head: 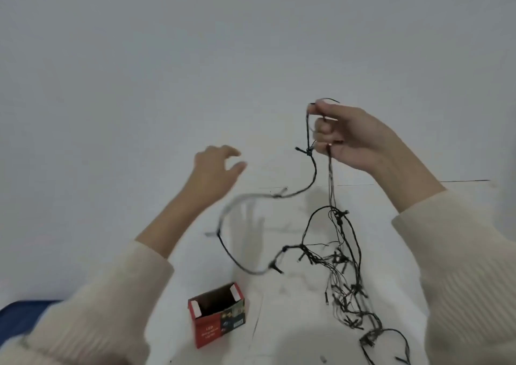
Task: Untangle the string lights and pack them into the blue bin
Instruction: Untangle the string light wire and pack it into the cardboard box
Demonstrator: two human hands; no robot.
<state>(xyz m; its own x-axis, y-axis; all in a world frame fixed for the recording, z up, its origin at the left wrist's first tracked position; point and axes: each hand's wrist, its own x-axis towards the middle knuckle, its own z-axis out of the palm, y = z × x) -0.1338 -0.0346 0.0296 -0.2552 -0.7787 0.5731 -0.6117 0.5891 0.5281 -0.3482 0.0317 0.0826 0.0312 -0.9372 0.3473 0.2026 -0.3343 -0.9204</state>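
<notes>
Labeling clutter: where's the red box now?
Head view, bottom centre: the red box stands between the left sleeve and the string lights hanging from the right hand.

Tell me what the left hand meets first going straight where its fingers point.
Probably the string lights, the strand hanging below the right hand; the left hand aims its open fingers right at it. Depth is unclear.

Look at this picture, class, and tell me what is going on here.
A person is untangling dark string lights. The right hand pinches strands and holds them up; the left hand is open beside a loose loop, holding nothing. Most of the wire hangs in a knotted clump over the white table. An open red box stands nearby.
</notes>
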